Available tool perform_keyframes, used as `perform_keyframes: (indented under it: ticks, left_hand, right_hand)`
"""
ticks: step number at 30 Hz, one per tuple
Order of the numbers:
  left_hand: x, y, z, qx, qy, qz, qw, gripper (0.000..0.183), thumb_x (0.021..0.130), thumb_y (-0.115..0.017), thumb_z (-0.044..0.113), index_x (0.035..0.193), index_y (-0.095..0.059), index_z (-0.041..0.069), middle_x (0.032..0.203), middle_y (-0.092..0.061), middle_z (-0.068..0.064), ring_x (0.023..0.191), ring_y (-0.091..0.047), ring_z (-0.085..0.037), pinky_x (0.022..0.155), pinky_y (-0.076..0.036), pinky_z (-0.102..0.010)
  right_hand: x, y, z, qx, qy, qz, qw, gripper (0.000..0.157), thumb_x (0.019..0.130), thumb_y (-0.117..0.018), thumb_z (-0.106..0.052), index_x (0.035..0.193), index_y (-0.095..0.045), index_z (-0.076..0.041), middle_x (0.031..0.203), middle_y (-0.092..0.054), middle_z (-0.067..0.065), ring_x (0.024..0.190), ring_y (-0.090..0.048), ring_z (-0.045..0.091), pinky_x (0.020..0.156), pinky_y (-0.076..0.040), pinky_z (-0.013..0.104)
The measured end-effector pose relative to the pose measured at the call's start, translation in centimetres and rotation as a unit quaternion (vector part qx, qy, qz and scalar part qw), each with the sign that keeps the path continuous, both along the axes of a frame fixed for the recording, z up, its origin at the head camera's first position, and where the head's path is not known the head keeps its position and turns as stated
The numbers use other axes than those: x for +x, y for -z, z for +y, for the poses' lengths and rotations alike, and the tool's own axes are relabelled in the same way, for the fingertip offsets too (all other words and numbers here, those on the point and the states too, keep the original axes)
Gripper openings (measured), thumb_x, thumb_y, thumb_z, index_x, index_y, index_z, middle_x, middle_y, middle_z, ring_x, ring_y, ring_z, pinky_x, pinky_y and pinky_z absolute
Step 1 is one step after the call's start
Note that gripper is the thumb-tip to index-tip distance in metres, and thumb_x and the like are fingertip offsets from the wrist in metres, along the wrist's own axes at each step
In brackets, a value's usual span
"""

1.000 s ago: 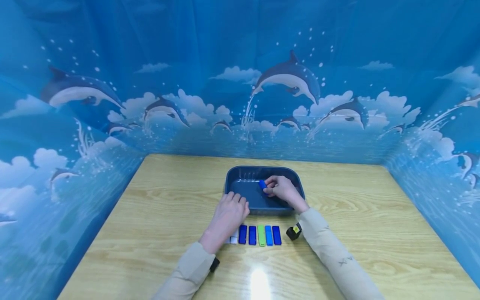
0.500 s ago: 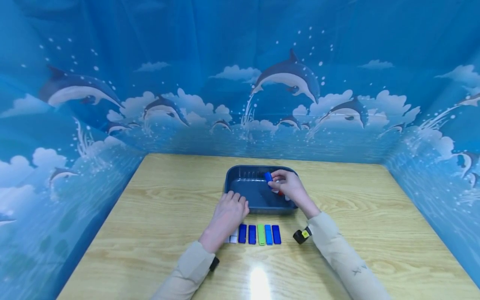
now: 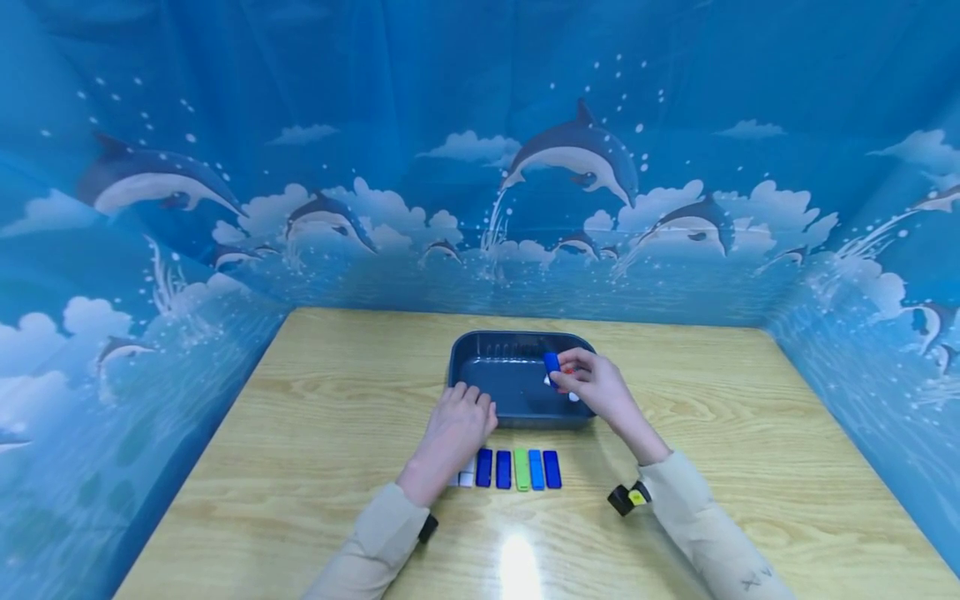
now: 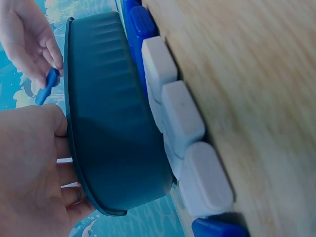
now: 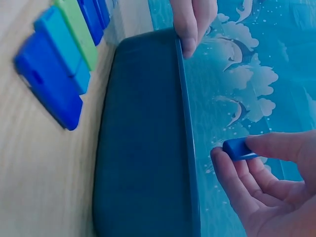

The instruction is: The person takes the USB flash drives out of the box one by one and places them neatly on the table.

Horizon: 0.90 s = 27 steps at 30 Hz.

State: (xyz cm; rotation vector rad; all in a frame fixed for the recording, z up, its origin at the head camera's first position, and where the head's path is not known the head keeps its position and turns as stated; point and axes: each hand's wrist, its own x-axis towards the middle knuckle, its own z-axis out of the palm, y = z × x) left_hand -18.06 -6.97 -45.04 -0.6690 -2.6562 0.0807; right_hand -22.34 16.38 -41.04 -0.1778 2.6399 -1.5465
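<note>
My right hand (image 3: 600, 388) pinches a small blue USB stick (image 3: 552, 367) between thumb and fingers, above the right side of a dark blue tray (image 3: 495, 423). In the right wrist view, the blue stick (image 5: 238, 149) is held up over the rim level, its far end hidden by the thumb. My left hand (image 3: 457, 421) holds the tray's near left rim, fingers bent over it, as the left wrist view shows. Red and white pieces (image 3: 573, 397) lie in the tray, partly hidden behind the right hand.
In front of the tray stands a row of sticks: dark blue (image 3: 503, 470), green (image 3: 522, 470), light blue (image 3: 536, 470) and white (image 4: 182, 111), the white ones partly hidden by the left arm in the head view. A dolphin-print curtain (image 3: 480, 167) surrounds the wooden table (image 3: 337, 375).
My right hand has shifted right with the blue stick, uncovering the red and white pieces in the tray. Its forearm swung rightward too. The left hand keeps its place on the rim.
</note>
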Motion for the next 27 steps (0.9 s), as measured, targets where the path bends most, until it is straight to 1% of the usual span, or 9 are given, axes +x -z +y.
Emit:
perform_keyframes:
  ticks: [3,5,9,12,16,20,23,27]
  left_hand:
    - [0.0,0.0,0.0,0.005,0.001,0.006,1.0000,0.024,0.104,-0.055,0.026,0.088,-0.067,0.012,0.081,-0.063,0.000,0.081,-0.056,-0.018,0.082,-0.051,-0.032]
    - [0.0,0.1,0.0,0.008,0.003,0.014,0.9999,0.024,0.103,-0.056,0.026,0.087,-0.067,0.012,0.079,-0.062,0.000,0.080,-0.056,-0.018,0.081,-0.051,-0.032]
    - [-0.1,0.4,0.0,0.027,0.013,0.038,0.9988,0.023,0.101,-0.060,0.024,0.083,-0.066,0.011,0.077,-0.060,0.000,0.078,-0.056,-0.019,0.079,-0.051,-0.032]
    - [-0.1,0.4,0.0,0.038,0.019,0.051,0.9978,0.023,0.100,-0.061,0.023,0.081,-0.065,0.010,0.076,-0.060,-0.001,0.077,-0.056,-0.019,0.078,-0.051,-0.033]
    - [-0.1,0.4,0.0,0.035,0.019,0.046,0.9982,0.023,0.100,-0.060,0.024,0.083,-0.066,0.010,0.077,-0.061,-0.001,0.079,-0.057,-0.019,0.081,-0.052,-0.033]
    - [-0.2,0.4,0.0,0.028,0.015,0.033,0.9989,0.023,0.101,-0.058,0.023,0.085,-0.067,0.010,0.079,-0.063,-0.001,0.081,-0.058,-0.019,0.083,-0.052,-0.034]
    - [-0.1,0.4,0.0,0.027,0.015,0.032,0.9990,0.022,0.101,-0.058,0.023,0.085,-0.067,0.010,0.079,-0.063,-0.001,0.081,-0.058,-0.019,0.083,-0.052,-0.034]
    - [-0.1,0.4,-0.1,0.033,0.016,0.035,0.9987,0.022,0.101,-0.060,0.023,0.084,-0.067,0.010,0.078,-0.062,-0.001,0.080,-0.058,-0.020,0.081,-0.052,-0.034]
  right_hand:
    - [0.8,0.1,0.5,-0.022,-0.010,0.003,1.000,0.031,0.100,-0.065,-0.014,0.124,-0.058,0.006,0.106,-0.065,0.017,0.094,-0.072,0.035,0.084,-0.059,0.046]
    - [1.4,0.1,0.8,-0.031,-0.012,0.001,0.999,0.031,0.100,-0.065,-0.013,0.123,-0.059,0.006,0.105,-0.064,0.017,0.094,-0.072,0.036,0.083,-0.060,0.043]
    - [2.7,-0.1,1.3,-0.036,-0.008,-0.008,0.999,0.030,0.099,-0.065,-0.013,0.122,-0.058,0.006,0.104,-0.062,0.015,0.092,-0.072,0.029,0.083,-0.060,0.041]
    - [3.7,-0.1,1.7,-0.042,-0.008,-0.019,0.999,0.031,0.099,-0.065,-0.013,0.123,-0.058,0.006,0.106,-0.061,0.015,0.091,-0.072,0.026,0.085,-0.060,0.043]
    - [4.9,0.1,2.3,-0.057,-0.009,-0.031,0.998,0.033,0.099,-0.066,-0.013,0.125,-0.057,0.006,0.108,-0.062,0.016,0.092,-0.072,0.026,0.087,-0.059,0.044]
    - [5.9,0.5,2.7,-0.036,-0.001,-0.040,0.999,0.034,0.098,-0.068,-0.016,0.126,-0.059,0.002,0.109,-0.065,0.014,0.094,-0.070,0.022,0.087,-0.059,0.042]
    - [6.6,0.8,2.9,-0.017,0.006,-0.050,0.999,0.034,0.096,-0.070,-0.017,0.124,-0.061,0.001,0.108,-0.067,0.011,0.095,-0.069,0.019,0.088,-0.058,0.042]
    - [7.4,1.4,3.0,-0.017,0.011,-0.069,0.997,0.033,0.095,-0.072,-0.016,0.122,-0.062,0.001,0.107,-0.068,0.011,0.095,-0.069,0.019,0.088,-0.058,0.042]
